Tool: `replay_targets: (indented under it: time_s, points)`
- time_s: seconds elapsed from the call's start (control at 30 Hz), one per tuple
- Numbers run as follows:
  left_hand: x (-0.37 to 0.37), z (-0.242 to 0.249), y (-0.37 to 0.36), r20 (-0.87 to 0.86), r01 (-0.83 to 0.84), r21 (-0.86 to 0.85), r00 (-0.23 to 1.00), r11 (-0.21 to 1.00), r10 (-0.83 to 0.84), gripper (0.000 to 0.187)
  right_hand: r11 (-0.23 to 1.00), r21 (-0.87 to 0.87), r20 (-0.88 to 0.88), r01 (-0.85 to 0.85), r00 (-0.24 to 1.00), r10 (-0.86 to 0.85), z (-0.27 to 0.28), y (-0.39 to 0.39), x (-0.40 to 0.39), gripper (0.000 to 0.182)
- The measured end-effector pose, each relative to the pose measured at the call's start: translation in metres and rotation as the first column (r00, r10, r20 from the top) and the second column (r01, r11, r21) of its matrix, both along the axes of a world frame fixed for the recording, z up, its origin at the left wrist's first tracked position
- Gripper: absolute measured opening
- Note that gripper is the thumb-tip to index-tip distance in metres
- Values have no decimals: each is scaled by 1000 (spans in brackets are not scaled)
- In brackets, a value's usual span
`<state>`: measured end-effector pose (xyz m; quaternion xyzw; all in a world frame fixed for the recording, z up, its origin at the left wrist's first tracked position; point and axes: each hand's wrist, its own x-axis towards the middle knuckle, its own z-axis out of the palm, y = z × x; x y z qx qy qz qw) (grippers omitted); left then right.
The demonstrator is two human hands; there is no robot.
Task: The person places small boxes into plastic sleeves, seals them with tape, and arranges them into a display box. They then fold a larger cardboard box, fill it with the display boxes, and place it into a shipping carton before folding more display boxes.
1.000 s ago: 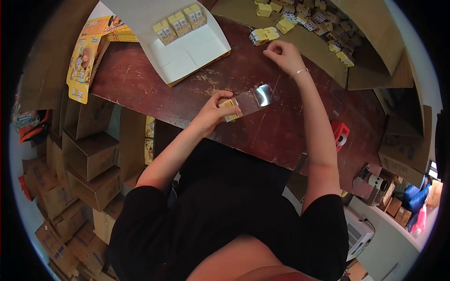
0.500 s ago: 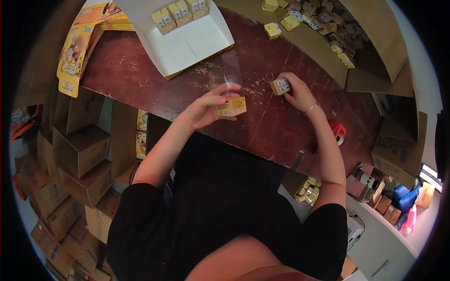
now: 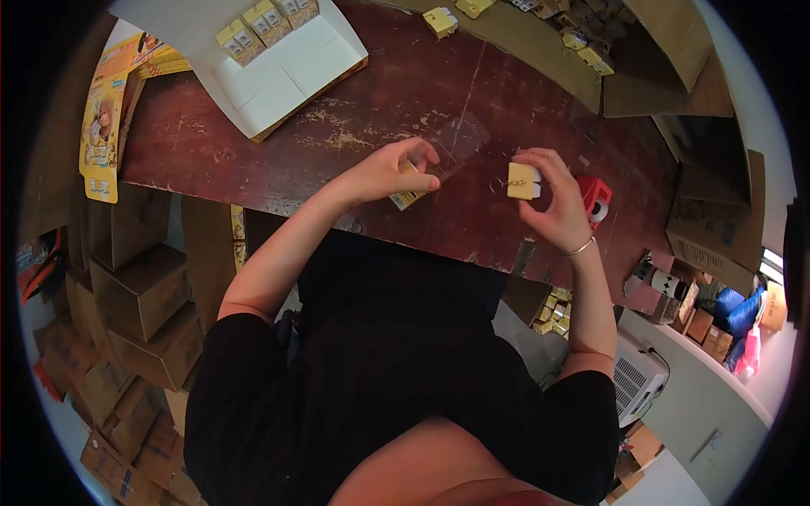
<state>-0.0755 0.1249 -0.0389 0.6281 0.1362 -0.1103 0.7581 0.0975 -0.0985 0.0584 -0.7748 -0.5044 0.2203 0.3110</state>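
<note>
My left hand (image 3: 384,175) is closed around a small clear plastic box with a yellow printed part (image 3: 407,197). The transparent flap (image 3: 466,142) of that box sticks out to the right, above the table. Between thumb and fingers, my right hand (image 3: 561,202) pinches a small yellow block-shaped keychain (image 3: 521,180). A short chain lies across its yellow face, and its metal ring hangs off to the left. White bumps show on the block's right side. The two hands are apart, both over the dark red table (image 3: 405,228).
A white display carton (image 3: 291,88) with several packed small boxes (image 3: 270,24) stands at the back left. Yellow printed cardboard sheets (image 3: 105,126) lie further left. A red tape dispenser (image 3: 595,198) sits beside my right wrist. More keychains (image 3: 597,59) lie in a cardboard box at the back right.
My right hand has turned the keychain, so its yellow face with the chain shows instead of the white bumps. My left hand has tilted the plastic box, swinging its flap to the right.
</note>
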Motion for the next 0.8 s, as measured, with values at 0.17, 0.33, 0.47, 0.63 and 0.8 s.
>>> replay_targets:
  time_s: [0.17, 0.33, 0.47, 0.63, 0.8]
  points:
    - [7, 4, -15, 20, 120, 115, 992, 986, -123, 43, 996, 60, 163, -66, 985, 56, 48, 12, 4, 48]
    - [20, 6, -31, 53, 174, 116, 982, 978, -181, 43, 982, -34, 261, -184, 947, 186, 41, 24, 0, 47]
    - [26, 2, -46, 181, 73, 112, 979, 991, -92, 51, 960, 42, 189, -277, 946, 265, 18, 20, -5, 43]
    - [31, -18, -57, 401, -114, 334, 915, 936, -32, 61, 921, 380, 346, -84, 936, -57, -25, -9, -25, 28]
    - [30, -32, -77, 632, -306, 391, 775, 868, -11, 71, 889, -62, -960, 455, 216, -178, -98, -24, -48, 14]
